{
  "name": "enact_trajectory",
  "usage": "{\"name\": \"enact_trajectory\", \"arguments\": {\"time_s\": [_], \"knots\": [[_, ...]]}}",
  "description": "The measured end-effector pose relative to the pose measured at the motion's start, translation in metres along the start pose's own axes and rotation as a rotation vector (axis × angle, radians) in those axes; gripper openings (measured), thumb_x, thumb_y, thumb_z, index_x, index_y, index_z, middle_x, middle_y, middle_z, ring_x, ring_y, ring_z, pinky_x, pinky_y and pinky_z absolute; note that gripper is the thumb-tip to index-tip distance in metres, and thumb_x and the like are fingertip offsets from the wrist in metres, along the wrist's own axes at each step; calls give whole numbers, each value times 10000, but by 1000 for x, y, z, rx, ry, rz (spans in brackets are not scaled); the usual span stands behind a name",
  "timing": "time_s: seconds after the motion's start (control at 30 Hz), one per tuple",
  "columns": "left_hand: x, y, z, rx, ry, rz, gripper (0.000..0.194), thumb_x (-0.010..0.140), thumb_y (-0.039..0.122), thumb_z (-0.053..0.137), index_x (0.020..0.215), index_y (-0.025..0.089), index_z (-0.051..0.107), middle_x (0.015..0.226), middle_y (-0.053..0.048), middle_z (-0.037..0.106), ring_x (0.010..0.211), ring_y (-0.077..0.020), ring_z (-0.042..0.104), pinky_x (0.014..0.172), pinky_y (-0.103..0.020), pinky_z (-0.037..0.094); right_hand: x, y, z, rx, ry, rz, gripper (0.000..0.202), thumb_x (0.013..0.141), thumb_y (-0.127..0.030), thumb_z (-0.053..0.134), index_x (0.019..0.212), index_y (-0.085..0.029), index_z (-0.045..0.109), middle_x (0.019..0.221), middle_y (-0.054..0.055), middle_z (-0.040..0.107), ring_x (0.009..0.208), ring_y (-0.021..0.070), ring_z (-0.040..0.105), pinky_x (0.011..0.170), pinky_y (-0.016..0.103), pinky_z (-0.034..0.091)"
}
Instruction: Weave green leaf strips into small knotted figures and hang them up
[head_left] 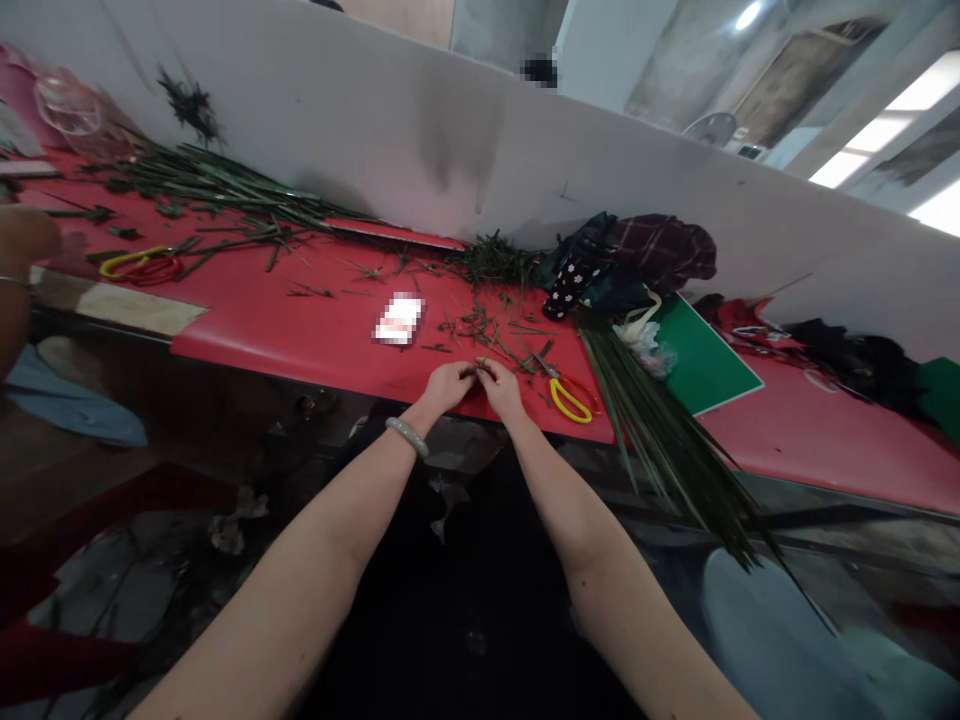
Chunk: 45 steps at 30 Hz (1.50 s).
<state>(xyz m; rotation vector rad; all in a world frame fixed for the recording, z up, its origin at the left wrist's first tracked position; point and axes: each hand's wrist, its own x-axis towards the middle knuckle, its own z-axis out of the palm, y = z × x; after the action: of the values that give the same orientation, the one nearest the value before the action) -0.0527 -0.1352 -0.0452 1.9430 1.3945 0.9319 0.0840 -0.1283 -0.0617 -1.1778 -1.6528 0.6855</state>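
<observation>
My left hand [448,384], below a pale bangle [407,437] on the wrist, meets my right hand [501,387] at the front edge of the red-covered table [330,335]. The fingertips of both are pinched together. Whatever lies between them is too small and dark to name. Close by on the right are scissors with yellow and red handles [571,401], lying flat. Cut bits of green leaf [480,325] are scattered just beyond my fingers. A bright, blurred-out rectangle [399,320] lies to the left of them.
Long green leaves [667,440] hang over the edge at right, beside a green board [701,355]. Cloth bags [660,245] and a clippings heap [499,260] sit along the white partition [360,110]. Leaf strips [225,185] and other scissors [146,265] lie left, near another person's arm [22,250].
</observation>
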Motion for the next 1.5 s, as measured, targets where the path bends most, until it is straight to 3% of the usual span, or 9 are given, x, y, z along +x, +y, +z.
{"name": "enact_trajectory", "arguments": {"time_s": [0.53, 0.93, 1.1, 1.33, 1.5], "knots": [[-4, -3, 7, -40, 132, -55, 313, 770, 242, 515, 1072, 186, 574, 1000, -48, 659, 906, -159, 604, 818, -269, 464, -4, 1, 0, -83, 24, 6, 230, 797, -263, 432, 897, -191, 627, 947, 51, 666, 894, 158, 604, 864, 306, 452], [-6, -4, 5, -128, 209, 18, 246, 804, 245, 502, 992, 184, 648, 1040, -39, 633, 949, -123, 577, 890, -243, 445, -3, 1, -1, -198, -88, -12, 237, 786, -216, 431, 912, -189, 629, 920, 47, 663, 837, 155, 598, 812, 295, 462], [-5, -5, 5, -105, 201, 38, 244, 805, 223, 501, 985, 165, 654, 1037, -51, 638, 956, -131, 577, 907, -261, 441, -2, 0, 0, -248, -82, 2, 248, 775, -190, 429, 930, -183, 621, 929, 55, 657, 848, 166, 590, 813, 306, 454], [-5, -4, 4, -80, 183, 34, 241, 813, 230, 489, 983, 188, 654, 1017, -37, 649, 946, -124, 583, 896, -249, 447, -1, 3, 0, -281, -51, -89, 217, 758, -184, 437, 860, -177, 629, 894, 62, 617, 855, 166, 565, 808, 290, 446], [-5, -5, 4, -49, 154, 32, 253, 816, 244, 484, 1007, 200, 645, 1041, -29, 647, 965, -126, 581, 910, -257, 436, -1, 2, 0, -303, -50, -55, 224, 755, -183, 438, 861, -191, 635, 889, 50, 624, 837, 160, 570, 792, 286, 450]]}}
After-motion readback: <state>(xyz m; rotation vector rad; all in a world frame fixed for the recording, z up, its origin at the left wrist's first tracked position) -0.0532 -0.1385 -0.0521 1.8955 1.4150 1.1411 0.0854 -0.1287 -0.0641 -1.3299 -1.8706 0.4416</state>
